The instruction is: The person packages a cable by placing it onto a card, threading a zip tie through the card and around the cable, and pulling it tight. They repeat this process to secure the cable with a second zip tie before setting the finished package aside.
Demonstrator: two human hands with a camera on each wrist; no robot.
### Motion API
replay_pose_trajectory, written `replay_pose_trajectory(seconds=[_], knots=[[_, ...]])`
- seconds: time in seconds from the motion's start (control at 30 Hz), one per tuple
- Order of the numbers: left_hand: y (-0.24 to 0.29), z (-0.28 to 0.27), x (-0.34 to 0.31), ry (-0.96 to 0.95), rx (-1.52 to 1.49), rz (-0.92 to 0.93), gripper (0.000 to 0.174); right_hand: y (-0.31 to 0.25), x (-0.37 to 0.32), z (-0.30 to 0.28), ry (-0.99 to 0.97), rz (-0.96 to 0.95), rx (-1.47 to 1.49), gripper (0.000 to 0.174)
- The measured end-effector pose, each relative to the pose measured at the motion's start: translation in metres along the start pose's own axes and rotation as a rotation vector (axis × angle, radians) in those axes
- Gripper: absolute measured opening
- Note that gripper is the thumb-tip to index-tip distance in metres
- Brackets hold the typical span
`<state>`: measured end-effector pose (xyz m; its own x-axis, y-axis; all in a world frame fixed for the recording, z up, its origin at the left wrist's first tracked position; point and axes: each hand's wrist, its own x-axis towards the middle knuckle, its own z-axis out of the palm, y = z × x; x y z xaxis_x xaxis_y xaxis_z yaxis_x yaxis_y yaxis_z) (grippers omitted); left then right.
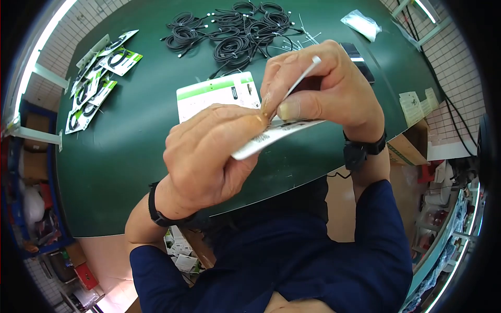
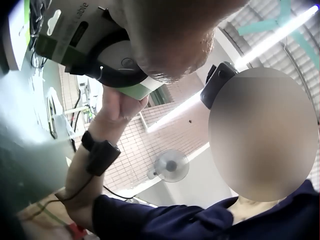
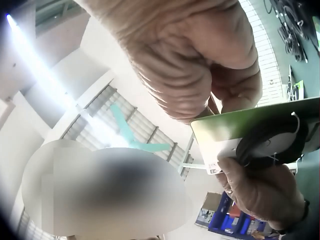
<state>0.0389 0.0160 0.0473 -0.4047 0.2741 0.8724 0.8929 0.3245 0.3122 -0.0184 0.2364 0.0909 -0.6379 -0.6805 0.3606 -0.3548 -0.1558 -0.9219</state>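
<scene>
My left hand grips a white and green printed packaging card, held up over the front part of the table. A coiled black cable lies against the card's underside, its white ties poking through, as the right wrist view shows. My right hand pinches a thin white cable tie at the card's upper face, thumb and fingertips close together. The tie's square head sticks up past the thumb. Both hands' fingertips meet near the middle of the card. Behind them another white and green card lies flat on the table.
Several coiled black cables lie at the back of the green table. Loose white ties and a clear plastic bag are right of them. Carded cables are piled at the left. A cardboard box stands off the right edge.
</scene>
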Motion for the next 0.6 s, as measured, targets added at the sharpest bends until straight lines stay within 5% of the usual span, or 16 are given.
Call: replay_pose_trajectory(seconds=[0.07, 0.17, 0.2, 0.3, 0.33, 0.43, 0.6], knots=[[0.007, -0.003, -0.001, 0.047, -0.119, -0.111, 0.009, 0.004, 0.001, 0.001, -0.034, -0.014, 0.069, 0.022], [0.014, -0.017, 0.005, -0.017, -0.253, -0.687, 0.016, 0.011, 0.005, 0.006, 0.229, 0.067, 0.185, 0.032], [0.01, -0.017, 0.005, -0.001, -0.247, -0.684, 0.016, 0.014, 0.005, 0.006, 0.212, 0.064, 0.179, 0.032], [-0.023, -0.007, 0.003, 0.216, -0.514, -0.808, 0.021, 0.027, 0.001, 0.005, 0.667, -0.049, 0.056, 0.038], [-0.03, -0.005, 0.003, 0.233, -0.509, -0.803, 0.021, 0.031, 0.0, 0.008, 0.649, -0.052, 0.052, 0.038], [-0.046, 0.002, 0.0, 0.36, -0.775, -0.901, 0.023, 0.039, -0.007, 0.019, 0.426, -0.465, -0.71, 0.032], [-0.051, 0.006, -0.008, 0.263, -0.736, -0.914, 0.024, 0.045, 0.007, 0.034, 0.259, -0.603, -1.188, 0.031]])
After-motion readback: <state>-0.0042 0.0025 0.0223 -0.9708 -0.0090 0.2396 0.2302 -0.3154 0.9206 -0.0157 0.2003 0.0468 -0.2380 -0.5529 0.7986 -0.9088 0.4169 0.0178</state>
